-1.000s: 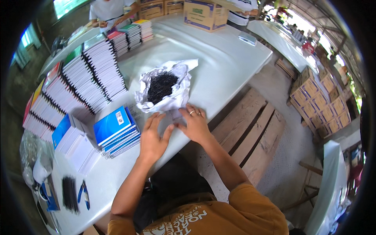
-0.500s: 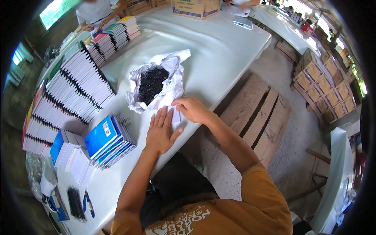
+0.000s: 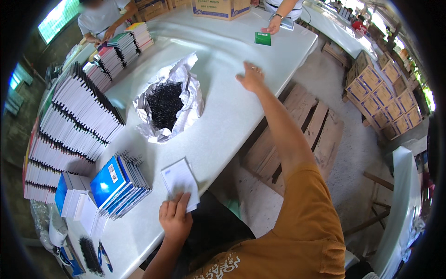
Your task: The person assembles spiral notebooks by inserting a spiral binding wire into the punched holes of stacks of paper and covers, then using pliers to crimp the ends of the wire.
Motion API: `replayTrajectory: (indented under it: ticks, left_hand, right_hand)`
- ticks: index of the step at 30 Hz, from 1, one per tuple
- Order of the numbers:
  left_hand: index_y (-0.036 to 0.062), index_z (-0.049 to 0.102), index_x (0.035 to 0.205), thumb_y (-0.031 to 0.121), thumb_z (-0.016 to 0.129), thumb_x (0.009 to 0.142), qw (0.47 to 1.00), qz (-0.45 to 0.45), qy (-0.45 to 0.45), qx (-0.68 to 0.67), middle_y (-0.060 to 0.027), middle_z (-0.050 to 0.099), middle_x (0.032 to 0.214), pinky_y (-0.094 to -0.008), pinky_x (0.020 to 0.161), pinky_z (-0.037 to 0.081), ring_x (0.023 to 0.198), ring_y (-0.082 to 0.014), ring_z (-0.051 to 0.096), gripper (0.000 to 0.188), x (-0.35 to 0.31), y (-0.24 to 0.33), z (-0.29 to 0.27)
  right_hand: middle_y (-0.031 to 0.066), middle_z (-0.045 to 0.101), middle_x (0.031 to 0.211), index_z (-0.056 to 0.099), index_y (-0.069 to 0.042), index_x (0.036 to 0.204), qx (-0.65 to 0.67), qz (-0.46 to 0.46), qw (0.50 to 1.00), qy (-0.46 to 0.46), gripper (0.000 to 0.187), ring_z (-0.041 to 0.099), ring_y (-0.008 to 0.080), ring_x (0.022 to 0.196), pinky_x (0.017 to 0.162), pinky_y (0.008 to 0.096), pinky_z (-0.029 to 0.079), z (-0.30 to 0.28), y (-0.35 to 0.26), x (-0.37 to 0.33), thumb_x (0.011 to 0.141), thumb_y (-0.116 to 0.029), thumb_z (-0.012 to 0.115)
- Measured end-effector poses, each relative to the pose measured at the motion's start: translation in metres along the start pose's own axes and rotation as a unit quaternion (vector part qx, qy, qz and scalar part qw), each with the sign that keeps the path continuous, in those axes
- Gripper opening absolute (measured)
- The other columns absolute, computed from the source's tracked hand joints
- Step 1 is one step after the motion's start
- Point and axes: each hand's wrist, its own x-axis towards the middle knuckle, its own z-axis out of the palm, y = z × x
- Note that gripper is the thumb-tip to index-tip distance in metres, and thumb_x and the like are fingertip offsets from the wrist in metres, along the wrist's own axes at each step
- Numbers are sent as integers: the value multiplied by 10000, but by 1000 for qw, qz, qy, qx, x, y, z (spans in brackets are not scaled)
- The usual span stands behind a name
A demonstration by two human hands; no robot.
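Near the table's front edge my left hand (image 3: 176, 217) has its bent fingers on the near end of a small white notepad (image 3: 176, 176), gripping it. The pad's sheets are loose-looking and its top page faces up. My right hand (image 3: 253, 78) is stretched far out over the table, fingers apart, holding nothing. Beyond it, a co-worker's hand (image 3: 273, 25) holds a small green notebook (image 3: 263, 38), apart from my fingers. Left of my right arm, a crumpled white wrapper (image 3: 189, 100) lies spread around a heap of black spiral coils (image 3: 163, 106).
Blue spiral notebooks (image 3: 111, 179) are piled at my left, beside white paper blocks (image 3: 79, 197). Tall stacks of black-bound notebooks (image 3: 76, 116) line the left side. Blue-handled pliers (image 3: 105, 255) lie near left. A carton (image 3: 220, 8) stands at the back; a wooden pallet (image 3: 292, 135) is right.
My right hand has left the pad and reached far forward. My left hand has drawn back with the notepad toward me. A co-worker's hand with a green notebook has come in over the table.
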Motion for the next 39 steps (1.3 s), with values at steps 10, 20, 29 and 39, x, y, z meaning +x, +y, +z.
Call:
replayTrajectory:
  ticks: [10, 20, 29, 39]
  left_hand:
    - [129, 646, 975, 157, 658, 520, 1000, 7, 13, -5, -40, 644, 969, -318, 660, 411, 794, -179, 582, 456, -14, -3, -5]
    - [185, 678, 988, 334, 612, 651, 997, 24, 22, 64, 13, 639, 1018, -273, 627, 417, 759, -146, 558, 374, -17, 2, -7]
    - [143, 656, 939, 269, 644, 625, 998, 34, 40, 29, -29, 645, 1025, -290, 619, 423, 784, -173, 583, 338, -17, -3, -3]
    - [145, 654, 966, 155, 689, 492, 993, 60, 65, -74, 1, 564, 938, -319, 701, 427, 846, -188, 535, 476, -20, -8, -9]
  right_hand:
    - [149, 28, 1531, 104, -95, 1469, -105, 40, 989, 97, 1049, 13, 358, 1405, 1093, 548, 146, 9, 21, 78, 737, -747, 478]
    - [115, 140, 1517, 151, -120, 1465, -117, 88, 989, -15, 951, 122, 335, 1392, 1101, 522, 132, 10, 39, 126, 783, -737, 390]
    - [249, 244, 1430, 341, 29, 1362, -93, -223, 969, -58, 774, 268, 401, 1297, 1065, 487, 228, -18, -3, -82, 861, -538, 507]
    - [180, 471, 1206, 460, -37, 1304, 53, -462, 879, -109, 602, 452, 341, 1089, 957, 447, 345, -55, -94, -289, 762, -147, 697]
